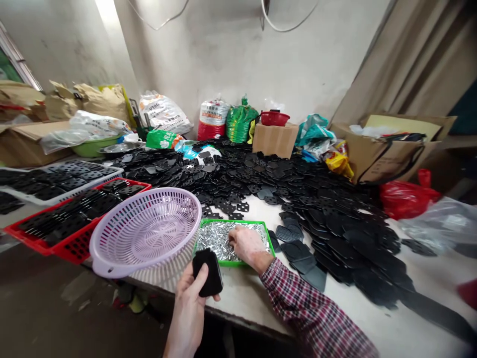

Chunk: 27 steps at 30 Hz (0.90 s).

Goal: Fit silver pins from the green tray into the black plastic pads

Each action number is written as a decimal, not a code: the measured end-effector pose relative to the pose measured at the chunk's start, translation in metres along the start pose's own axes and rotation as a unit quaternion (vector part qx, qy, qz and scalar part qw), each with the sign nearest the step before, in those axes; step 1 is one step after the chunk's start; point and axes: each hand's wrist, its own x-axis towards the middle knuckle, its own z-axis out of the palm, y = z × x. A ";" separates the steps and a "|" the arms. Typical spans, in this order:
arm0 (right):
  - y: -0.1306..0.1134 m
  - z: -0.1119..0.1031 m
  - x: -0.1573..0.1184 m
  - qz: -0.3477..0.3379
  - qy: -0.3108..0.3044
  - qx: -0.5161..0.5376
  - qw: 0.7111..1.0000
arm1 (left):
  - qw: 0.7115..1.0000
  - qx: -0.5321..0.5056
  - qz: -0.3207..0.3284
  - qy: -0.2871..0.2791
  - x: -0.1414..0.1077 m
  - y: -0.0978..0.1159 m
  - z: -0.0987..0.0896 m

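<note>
My left hand point(192, 293) grips a flat black plate point(207, 273) with rounded corners, thumb across its face, just in front of the table edge. Whether it is one plate or a stack, I cannot tell. My right hand point(246, 243) reaches into a shallow green tray point(271, 243), its fingertips drawn together among small silver metal pins point(214, 238). What those fingertips hold is hidden. To the left of the tray stands a purple plastic colander point(149, 226); only its perforated inside shows.
Loose black plates point(331, 219) are heaped across the back and right of the table point(253, 298). A red basket point(74, 251) and a white basket point(115, 173) of plates stand left. Behind are bags, a cardboard box point(274, 140) and a red bowl point(275, 118).
</note>
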 end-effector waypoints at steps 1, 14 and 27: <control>0.002 0.000 0.000 0.000 -0.002 0.006 1.000 | 1.000 0.005 0.004 -0.006 0.000 0.000 0.000; 0.013 -0.022 -0.033 0.019 0.008 0.473 0.881 | 0.995 0.093 0.028 -0.019 -0.004 -0.006 0.009; -0.002 -0.051 -0.067 0.042 0.044 0.585 0.809 | 0.987 0.116 0.026 -0.108 -0.004 -0.007 0.037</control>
